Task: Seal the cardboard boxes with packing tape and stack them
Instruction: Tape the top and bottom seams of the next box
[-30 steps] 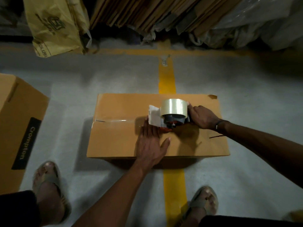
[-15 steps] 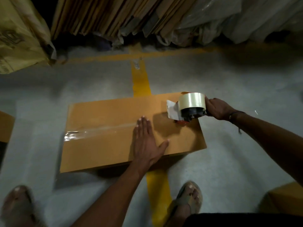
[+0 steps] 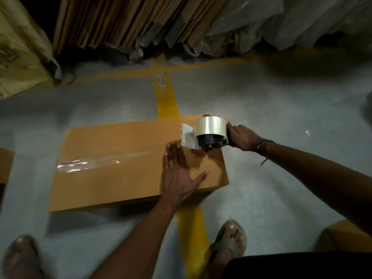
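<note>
**A:** What has just changed on the floor there?

**B:** The tape dispenser [image 3: 211, 135] has run along the top seam of the cardboard box [image 3: 112, 174] and now sits at the box's right-hand edge, near its far right corner. A second ago it was at about the middle of the lid. A shiny strip of clear tape [image 3: 88, 163] now lies along the seam from the left edge towards the dispenser.

**A:** And the hands?

**B:** The right hand [image 3: 241, 137] has its fingers wrapped round the dispenser's handle. The left hand [image 3: 179, 174] lies flat on the lid, fingers straight and thumb spread, just short of the dispenser, pressing the box down. It has followed the dispenser rightward along the lid.

**A:** So where does that leave the job?

**B:** I'd judge the top seam nearly covered; the tape is not yet cut, and the strip probably needs carrying over the right edge and tearing off. Stacking hasn't begun.

**A:** Anything else different?

**B:** The box sits on the grey floor across a yellow line [image 3: 167, 101]. A corner of another box [image 3: 346, 236] shows at lower right.
</note>
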Tool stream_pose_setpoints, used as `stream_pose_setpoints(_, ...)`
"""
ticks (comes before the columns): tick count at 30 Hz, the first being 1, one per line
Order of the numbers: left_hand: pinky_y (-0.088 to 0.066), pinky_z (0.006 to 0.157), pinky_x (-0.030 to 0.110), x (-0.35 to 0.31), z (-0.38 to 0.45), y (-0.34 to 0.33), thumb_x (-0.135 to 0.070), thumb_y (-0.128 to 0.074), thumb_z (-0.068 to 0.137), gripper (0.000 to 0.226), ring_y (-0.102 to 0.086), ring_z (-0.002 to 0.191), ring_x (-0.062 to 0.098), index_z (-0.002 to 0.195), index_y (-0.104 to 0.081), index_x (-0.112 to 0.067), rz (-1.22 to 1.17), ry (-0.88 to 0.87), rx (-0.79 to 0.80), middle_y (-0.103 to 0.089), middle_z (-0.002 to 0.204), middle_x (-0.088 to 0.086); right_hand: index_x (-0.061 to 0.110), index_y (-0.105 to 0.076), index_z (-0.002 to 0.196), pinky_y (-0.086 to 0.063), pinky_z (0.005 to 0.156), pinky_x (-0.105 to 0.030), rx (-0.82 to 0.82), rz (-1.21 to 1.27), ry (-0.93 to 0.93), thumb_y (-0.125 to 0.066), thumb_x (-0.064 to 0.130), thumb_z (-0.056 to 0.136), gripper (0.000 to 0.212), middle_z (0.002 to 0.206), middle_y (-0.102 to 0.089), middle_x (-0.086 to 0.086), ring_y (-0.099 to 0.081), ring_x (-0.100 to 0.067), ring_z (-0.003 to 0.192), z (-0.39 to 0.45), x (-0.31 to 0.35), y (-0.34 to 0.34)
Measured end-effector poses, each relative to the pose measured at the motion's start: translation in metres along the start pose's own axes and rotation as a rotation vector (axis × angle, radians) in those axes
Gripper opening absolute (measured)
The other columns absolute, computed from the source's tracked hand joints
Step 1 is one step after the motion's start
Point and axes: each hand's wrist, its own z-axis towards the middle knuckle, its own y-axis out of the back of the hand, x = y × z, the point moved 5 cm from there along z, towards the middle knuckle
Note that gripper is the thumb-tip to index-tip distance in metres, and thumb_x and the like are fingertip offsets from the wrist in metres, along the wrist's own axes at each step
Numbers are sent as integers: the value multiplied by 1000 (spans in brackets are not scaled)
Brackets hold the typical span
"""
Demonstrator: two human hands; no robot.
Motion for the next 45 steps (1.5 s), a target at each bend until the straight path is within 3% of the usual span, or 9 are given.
stream_pose_setpoints(4,-3,130,50,65,-8,24,-97,-33,81,131,19,158,27,162,18,-6,86,-13,34,20,171,14,14,-36,152,-54,76,-46,58,144,-22,-31,27,109,45,82,-67,-19,-62,-37,70,22,49,-26)
stream_pose_setpoints(7,-8,128,52,102,-11,42,-99,-29,79,131,17,159,27,163,13,-8,149,-10,35,14,173,12,47,-45,105,-56,81,-44,126,140,76,-21,31,113,30,72,-64,-5,-67,-34,71,27,94,-36)
stream_pose_setpoints(10,-8,127,53,100,-11,55,-102,-25,75,131,10,160,31,165,-9,-9,169,46,31,3,173,16,23,-40,148,-55,75,-32,139,216,55,-20,36,113,42,71,-61,0,-62,-19,62,40,112,-45)
stream_pose_setpoints(13,-4,128,53,68,-6,51,-103,-32,73,117,2,159,35,156,-37,-21,51,140,8,-8,171,17,17,-21,158,-59,78,-36,171,232,44,-23,34,113,49,75,-63,-4,-65,-23,66,44,111,-53)
stream_pose_setpoints(16,2,129,52,58,-5,36,-104,-40,68,134,13,158,34,165,-11,-16,-34,270,55,7,172,17,15,-43,143,-57,83,-38,138,168,68,-16,38,112,47,75,-65,-9,-66,-26,69,42,107,-49)
stream_pose_setpoints(19,-3,128,56,67,-4,28,-108,-28,65,144,15,158,36,165,4,-10,44,285,90,13,171,18,39,-55,94,-54,85,-37,158,73,122,-10,43,111,48,73,-67,-9,-67,-28,71,37,104,-40)
stream_pose_setpoints(22,-3,127,57,66,-3,30,-108,-26,65,149,16,158,36,162,14,-3,52,279,78,16,171,19,25,-60,67,-49,78,-30,182,101,62,-1,57,106,78,65,-66,-4,-63,-21,63,33,90,-35)
stream_pose_setpoints(32,5,128,53,63,-3,36,-111,-19,60,155,25,156,32,159,20,1,48,310,210,28,167,20,11,-67,69,-46,72,-31,114,-52,-17,4,65,99,94,61,-66,-3,-62,-18,60,14,16,-8)
stream_pose_setpoints(45,4,127,56,53,1,53,-107,-32,61,155,26,155,33,157,25,0,58,374,353,33,165,18,18,-62,67,-42,72,-30,120,-122,-27,-1,61,104,83,65,-65,-3,-60,-17,65,13,25,5)
